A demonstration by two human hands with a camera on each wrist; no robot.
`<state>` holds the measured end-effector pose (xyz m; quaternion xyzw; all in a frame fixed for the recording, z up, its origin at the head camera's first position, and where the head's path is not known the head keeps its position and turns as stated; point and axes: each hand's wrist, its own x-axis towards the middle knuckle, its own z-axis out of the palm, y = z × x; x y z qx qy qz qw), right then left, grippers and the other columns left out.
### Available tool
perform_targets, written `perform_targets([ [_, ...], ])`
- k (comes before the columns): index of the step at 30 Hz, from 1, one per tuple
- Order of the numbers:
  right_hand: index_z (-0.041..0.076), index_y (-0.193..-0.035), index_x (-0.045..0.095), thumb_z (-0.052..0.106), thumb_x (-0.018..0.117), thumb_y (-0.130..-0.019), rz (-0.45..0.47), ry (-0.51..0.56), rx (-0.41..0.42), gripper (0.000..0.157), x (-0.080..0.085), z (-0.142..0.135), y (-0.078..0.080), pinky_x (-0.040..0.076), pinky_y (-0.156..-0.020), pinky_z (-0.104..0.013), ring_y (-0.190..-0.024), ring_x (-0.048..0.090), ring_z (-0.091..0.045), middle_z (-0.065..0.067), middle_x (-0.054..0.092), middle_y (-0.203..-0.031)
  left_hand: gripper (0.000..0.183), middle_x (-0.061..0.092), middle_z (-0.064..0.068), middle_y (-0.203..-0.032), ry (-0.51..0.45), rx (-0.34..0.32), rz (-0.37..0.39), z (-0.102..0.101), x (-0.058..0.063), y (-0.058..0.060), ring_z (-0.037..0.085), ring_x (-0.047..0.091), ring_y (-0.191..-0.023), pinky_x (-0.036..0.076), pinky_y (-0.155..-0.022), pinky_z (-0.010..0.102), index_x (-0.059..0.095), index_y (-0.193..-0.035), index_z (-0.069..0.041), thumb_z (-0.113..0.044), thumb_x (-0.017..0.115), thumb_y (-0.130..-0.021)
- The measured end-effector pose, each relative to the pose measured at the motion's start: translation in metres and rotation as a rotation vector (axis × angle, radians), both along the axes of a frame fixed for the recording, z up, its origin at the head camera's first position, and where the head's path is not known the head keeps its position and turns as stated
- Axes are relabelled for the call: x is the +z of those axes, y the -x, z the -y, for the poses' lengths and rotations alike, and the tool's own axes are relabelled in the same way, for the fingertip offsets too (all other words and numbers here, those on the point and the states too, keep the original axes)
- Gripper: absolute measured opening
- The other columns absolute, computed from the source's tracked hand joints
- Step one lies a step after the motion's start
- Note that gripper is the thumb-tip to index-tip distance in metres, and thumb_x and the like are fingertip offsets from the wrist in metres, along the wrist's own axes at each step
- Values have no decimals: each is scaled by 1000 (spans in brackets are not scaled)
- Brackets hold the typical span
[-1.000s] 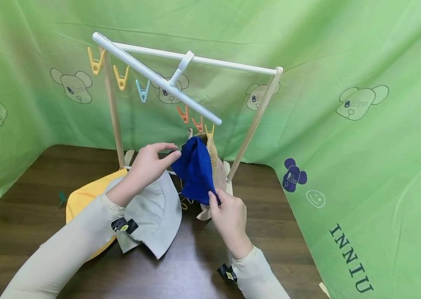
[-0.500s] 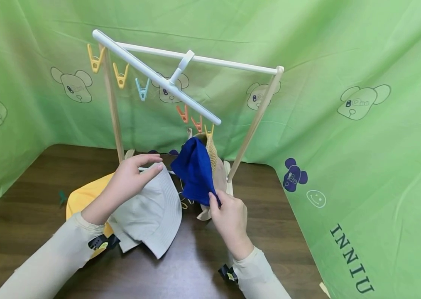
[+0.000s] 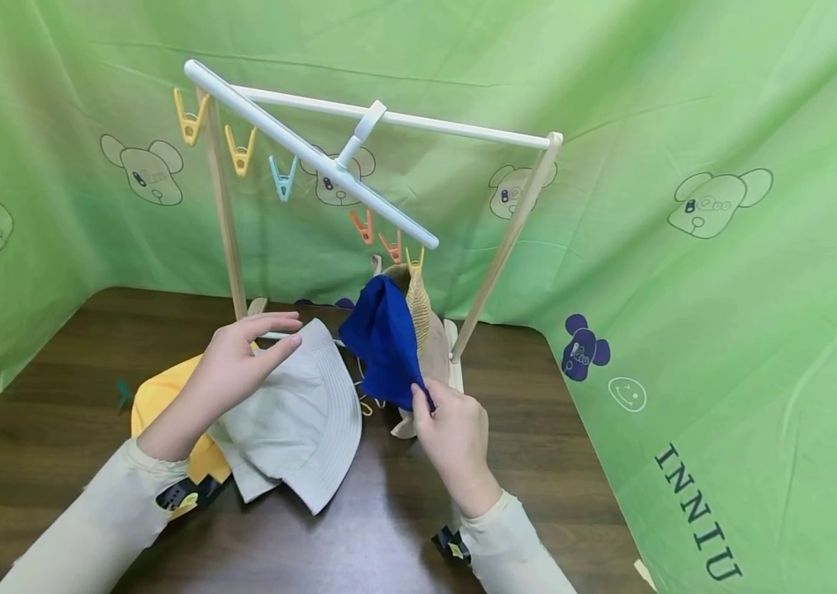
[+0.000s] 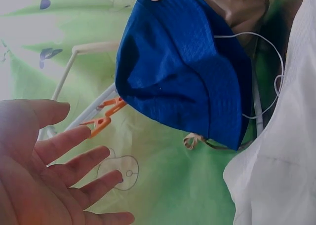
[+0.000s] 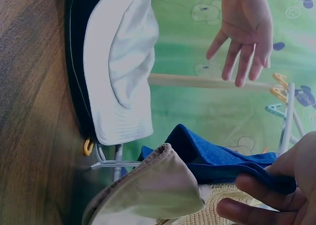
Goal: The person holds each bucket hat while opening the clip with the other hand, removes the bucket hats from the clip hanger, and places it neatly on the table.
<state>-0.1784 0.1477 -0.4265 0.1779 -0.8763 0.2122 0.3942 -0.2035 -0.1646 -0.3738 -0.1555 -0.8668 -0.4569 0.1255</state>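
A blue bucket hat (image 3: 385,346) is pinched at its lower edge between the thumb and fingers of my right hand (image 3: 454,433). Directly behind it a tan hat with a woven part (image 3: 421,318) hangs from a yellow clothespin (image 3: 416,259) at the right end of the white clip hanger (image 3: 314,157). My left hand (image 3: 233,363) is held with its fingers spread, over a light grey bucket hat (image 3: 307,429) on the table. In the left wrist view its palm (image 4: 34,185) holds nothing, apart from the blue hat (image 4: 168,72).
Several more clothespins, yellow, light blue (image 3: 284,178) and orange (image 3: 363,227), dangle from the hanger. It hooks on the white bar of a wooden-legged rack (image 3: 508,239). A yellow hat (image 3: 166,388) lies partly under the grey one. Green cloth (image 3: 760,330) walls the table.
My left hand has drawn back to the left and down, away from the blue hat. The right hand keeps its pinch on the hat in nearly the same spot.
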Motion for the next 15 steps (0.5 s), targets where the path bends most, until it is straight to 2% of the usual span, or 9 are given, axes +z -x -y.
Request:
perform_targets([
  [2,16,-75,67,16,74,-92,1,-9,5,19,0,1,0,40,-42,-31,-46,56,-16,4,58,-58,31,66,-1,-139,-1,13,-8,3,-1,-1,23,54,-135,50,-82,39,74,-123,-21,-41,66,-100],
  [5,17,-73,65,15,74,-91,-5,-29,3,21,-1,2,0,40,-42,-33,-46,56,-17,5,57,-58,31,65,0,-139,-16,27,-4,8,-2,-1,25,48,-143,50,-94,46,74,-122,-20,-41,67,-100],
  [9,18,-71,63,16,73,-91,-22,-75,-6,22,-2,3,-1,42,-42,-37,-48,59,-21,3,57,-56,33,64,2,-141,-26,38,-10,13,1,-1,28,44,-146,42,-108,56,74,-122,-17,-41,66,-101],
  [15,16,-70,60,15,72,-90,-59,-142,9,23,-6,3,2,44,-43,-41,-49,61,-25,1,57,-55,33,64,3,-141,-28,49,-19,20,3,-3,27,47,-143,42,-109,56,74,-122,-15,-39,66,-101],
])
